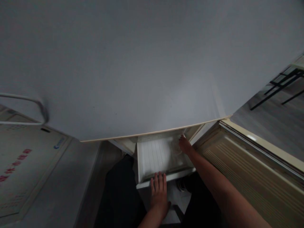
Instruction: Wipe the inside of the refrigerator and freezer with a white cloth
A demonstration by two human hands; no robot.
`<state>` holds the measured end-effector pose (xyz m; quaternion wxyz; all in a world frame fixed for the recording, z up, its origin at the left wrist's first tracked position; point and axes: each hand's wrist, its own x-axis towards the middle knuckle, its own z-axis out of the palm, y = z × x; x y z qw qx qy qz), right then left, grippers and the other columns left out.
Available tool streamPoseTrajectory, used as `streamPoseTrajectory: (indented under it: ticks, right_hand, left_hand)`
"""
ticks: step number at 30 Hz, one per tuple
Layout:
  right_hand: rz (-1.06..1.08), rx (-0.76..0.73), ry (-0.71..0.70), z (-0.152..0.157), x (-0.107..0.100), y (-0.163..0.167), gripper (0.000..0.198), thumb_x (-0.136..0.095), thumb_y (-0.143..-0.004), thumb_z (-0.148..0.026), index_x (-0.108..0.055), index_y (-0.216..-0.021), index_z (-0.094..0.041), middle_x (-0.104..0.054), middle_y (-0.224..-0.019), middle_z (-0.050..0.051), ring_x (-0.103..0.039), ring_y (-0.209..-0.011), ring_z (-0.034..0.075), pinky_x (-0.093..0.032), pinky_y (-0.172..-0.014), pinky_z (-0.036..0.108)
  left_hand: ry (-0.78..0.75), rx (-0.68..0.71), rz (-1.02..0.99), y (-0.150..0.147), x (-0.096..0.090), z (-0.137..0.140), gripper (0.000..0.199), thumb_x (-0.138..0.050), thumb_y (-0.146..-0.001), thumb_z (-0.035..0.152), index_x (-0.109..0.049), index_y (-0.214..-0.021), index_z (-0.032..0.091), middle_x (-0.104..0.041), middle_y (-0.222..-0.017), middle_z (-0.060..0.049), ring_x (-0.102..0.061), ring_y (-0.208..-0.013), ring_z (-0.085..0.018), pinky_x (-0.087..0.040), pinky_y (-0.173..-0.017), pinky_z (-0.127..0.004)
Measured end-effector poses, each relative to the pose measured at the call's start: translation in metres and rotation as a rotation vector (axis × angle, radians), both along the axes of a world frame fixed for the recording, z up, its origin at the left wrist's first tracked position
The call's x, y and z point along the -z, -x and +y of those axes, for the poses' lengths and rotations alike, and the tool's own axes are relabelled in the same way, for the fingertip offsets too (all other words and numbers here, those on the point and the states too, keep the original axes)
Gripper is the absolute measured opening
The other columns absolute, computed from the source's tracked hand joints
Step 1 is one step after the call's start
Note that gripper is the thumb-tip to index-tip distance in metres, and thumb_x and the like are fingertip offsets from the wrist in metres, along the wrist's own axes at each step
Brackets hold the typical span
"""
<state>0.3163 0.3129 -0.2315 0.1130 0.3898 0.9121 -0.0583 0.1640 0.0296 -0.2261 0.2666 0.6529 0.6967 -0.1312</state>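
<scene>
A white pull-out drawer (152,155) with a ribbed floor sticks out from the lower part of a fridge-like cabinet. My left hand (159,193) is at its front edge, fingers stretched out and lying over the rim, palm below. My right hand (185,145) reaches into the far right corner of the drawer, fingers curled closed. Something small and pale shows by those fingers, too dim to name. The back of the drawer is hidden under the upper door's lower edge.
A large grey door panel (147,69) fills the upper view. An open lower door (249,167) with a ribbed inside stands at right. My dark-clothed leg (121,190) is left of the drawer. A pale cabinet (23,158) with red lettering is at left, black furniture legs (275,87) at right.
</scene>
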Motion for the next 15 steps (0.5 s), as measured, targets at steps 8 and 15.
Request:
streamPoseTrajectory:
  ticks: [8,15]
  right_hand:
    - [0.347,0.482,-0.164,-0.075,-0.031,-0.026,0.049,-0.048,-0.086,-0.001,-0.072,-0.126,-0.014,-0.059,-0.14,0.016,-0.055,-0.125,0.026,-0.044,-0.109,0.036]
    - [0.181,0.68,-0.133,-0.099,-0.007,-0.016,0.058,-0.042,-0.098,-0.012,-0.044,-0.156,-0.008,-0.037,-0.16,0.023,-0.046,-0.138,0.036,-0.045,-0.11,0.044]
  left_hand:
    - [0.001,0.042,0.036,-0.004,0.01,-0.001,0.119,-0.071,-0.076,0.046,0.002,-0.163,0.012,0.009,-0.171,-0.019,0.013,-0.156,-0.045,0.007,-0.125,-0.066]
    - [-0.029,0.06,0.044,-0.004,0.02,0.002,0.117,-0.069,-0.075,0.042,0.002,-0.163,0.01,0.011,-0.17,-0.019,0.015,-0.155,-0.046,0.009,-0.123,-0.069]
